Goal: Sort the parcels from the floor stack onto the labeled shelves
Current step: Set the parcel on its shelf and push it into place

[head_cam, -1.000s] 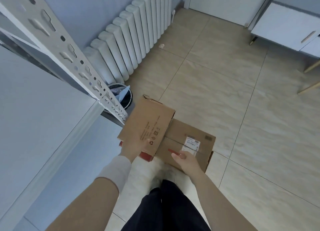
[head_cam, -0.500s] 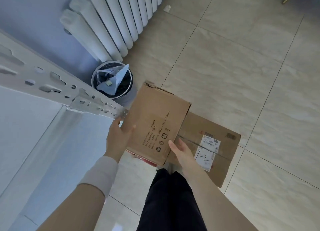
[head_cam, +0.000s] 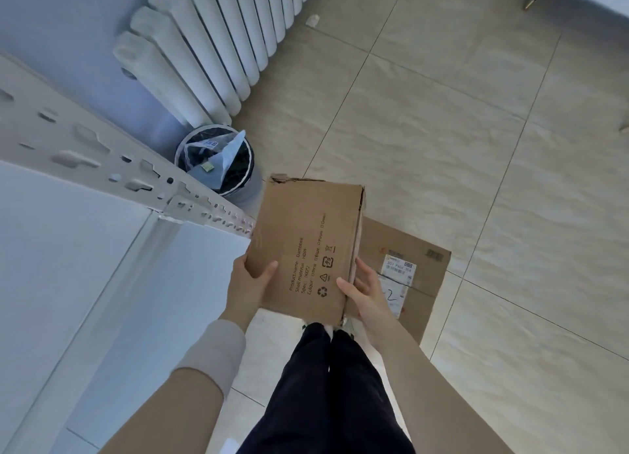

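Possibly heavy, judging by the word "Dumbbell" printed on the cardboard box (head_cam: 306, 246), and gripped only at the near end, so could tip away and slide out of the fingers, dropping onto the floor parcel (head_cam: 425, 280) just beyond the right fingers. Could also strike the rack post (head_cam: 102, 161), almost touching the box edge just above the left thumb, if swung leftward. Torn at the far corner, well beyond any fingertip, so may buckle if caught there. Held clear of the floor by both hands: clamped at the near left edge by the left hand (head_cam: 248, 287), with thumb flat on top and the other fingers hidden beneath; wrapped at the near right corner by the right hand (head_cam: 369, 300), with thumb on the printed face and fingers curled up the side wall. Sits between the two thumbs, reaching far past them.
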Available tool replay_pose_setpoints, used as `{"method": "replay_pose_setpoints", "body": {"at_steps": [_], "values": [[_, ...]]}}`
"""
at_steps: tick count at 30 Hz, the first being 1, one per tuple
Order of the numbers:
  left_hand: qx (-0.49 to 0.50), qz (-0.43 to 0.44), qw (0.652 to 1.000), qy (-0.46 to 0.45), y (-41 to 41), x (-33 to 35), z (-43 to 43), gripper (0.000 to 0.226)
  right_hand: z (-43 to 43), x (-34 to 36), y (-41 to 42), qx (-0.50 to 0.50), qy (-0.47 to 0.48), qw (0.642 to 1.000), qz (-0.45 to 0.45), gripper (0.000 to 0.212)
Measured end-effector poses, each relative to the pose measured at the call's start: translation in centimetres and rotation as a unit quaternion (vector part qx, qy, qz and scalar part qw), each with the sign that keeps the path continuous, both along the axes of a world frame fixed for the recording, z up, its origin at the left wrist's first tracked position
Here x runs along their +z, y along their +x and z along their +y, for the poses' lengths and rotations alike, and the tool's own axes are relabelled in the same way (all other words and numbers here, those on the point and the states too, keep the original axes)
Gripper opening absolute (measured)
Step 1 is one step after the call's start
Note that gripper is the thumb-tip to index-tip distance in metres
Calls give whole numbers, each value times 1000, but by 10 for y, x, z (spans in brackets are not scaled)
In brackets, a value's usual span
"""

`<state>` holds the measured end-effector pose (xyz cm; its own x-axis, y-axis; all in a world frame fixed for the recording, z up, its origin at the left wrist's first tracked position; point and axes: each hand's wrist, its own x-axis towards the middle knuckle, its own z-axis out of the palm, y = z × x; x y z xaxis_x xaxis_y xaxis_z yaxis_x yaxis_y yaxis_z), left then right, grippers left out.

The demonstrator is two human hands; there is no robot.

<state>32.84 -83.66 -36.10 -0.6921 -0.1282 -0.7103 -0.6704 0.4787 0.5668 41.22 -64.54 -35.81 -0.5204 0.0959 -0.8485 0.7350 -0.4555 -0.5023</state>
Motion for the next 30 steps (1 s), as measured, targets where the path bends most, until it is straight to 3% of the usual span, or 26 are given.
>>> {"method": "replay_pose_setpoints", "body": {"at_steps": [4, 7, 11, 14, 17, 21, 25, 30], "values": [[-30, 4, 999, 40, 9, 27, 14, 71, 11, 36, 4, 4, 57, 998, 9, 73], [-125, 54, 990, 34, 17, 41, 30, 83, 13, 48, 4, 4, 113, 994, -5, 100], [-253, 37, 967, 4, 39, 63, 51, 113, 16, 65, 3, 26, 171, 985, -11, 116], [-299, 60, 952, -19, 60, 79, 62, 113, 22, 76, 3, 58, 185, 981, -19, 126], [-251, 74, 965, -27, 77, 91, 72, 118, 27, 89, 8, 68, 175, 982, -20, 138], [-33, 70, 996, -45, 88, 97, 75, 121, 41, 98, 18, 84, 129, 988, 16, 124], [87, 74, 992, 46, 105, 104, 67, 111, 55, 104, 31, 138, 130, 981, 46, 140], [164, 111, 976, 91, 133, 111, 79, 95, 71, 121, 47, 189, 112, 971, 94, 130]]}}
